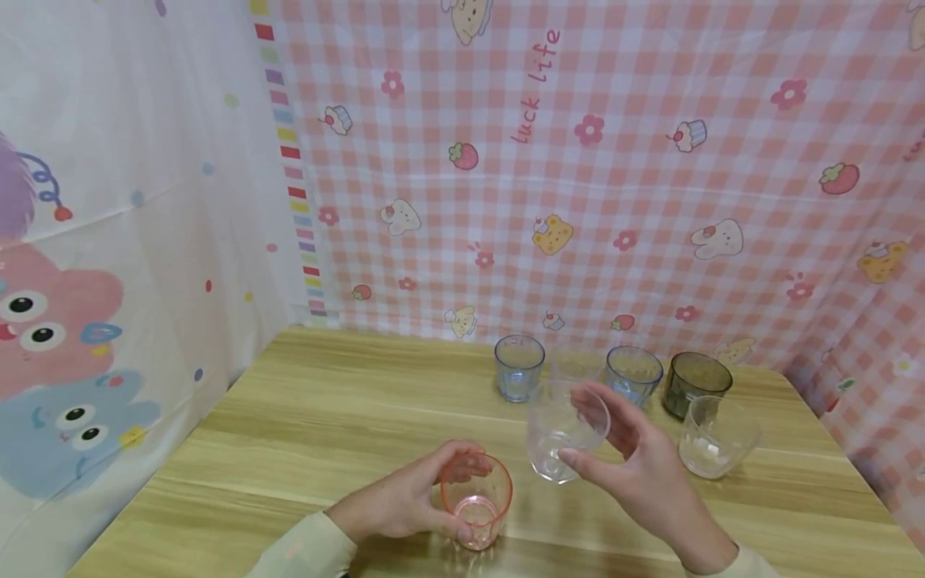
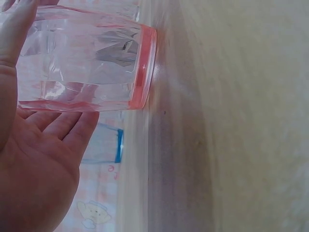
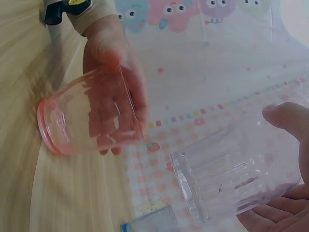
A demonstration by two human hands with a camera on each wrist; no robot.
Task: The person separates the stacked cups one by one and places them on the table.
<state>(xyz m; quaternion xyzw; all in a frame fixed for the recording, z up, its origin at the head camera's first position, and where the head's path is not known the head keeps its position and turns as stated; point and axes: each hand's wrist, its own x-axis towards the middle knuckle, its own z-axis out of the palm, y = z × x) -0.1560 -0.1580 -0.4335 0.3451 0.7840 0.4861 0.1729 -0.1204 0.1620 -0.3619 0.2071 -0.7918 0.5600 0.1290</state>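
My left hand (image 1: 415, 494) grips a pink transparent cup (image 1: 477, 514), its thumb on the near side and fingers round the far side. The cup stands upright, with its base at or close to the tabletop; I cannot tell whether it touches. In the left wrist view the thick pink base (image 2: 143, 67) shows close to the wood. To the right, my right hand (image 1: 643, 474) holds a colourless clear cup (image 1: 552, 437) between thumb and fingers, raised above the table. In the right wrist view this clear cup (image 3: 236, 179) is apart from the pink cup (image 3: 96, 113).
Along the back of the wooden table (image 1: 325, 417) stand a light blue cup (image 1: 519, 377), a blue-rimmed cup (image 1: 632, 373) and a dark smoky cup (image 1: 695, 385). A faint clear cup shows between the blue ones. Another clear cup (image 1: 711, 441) stands right of my right hand.
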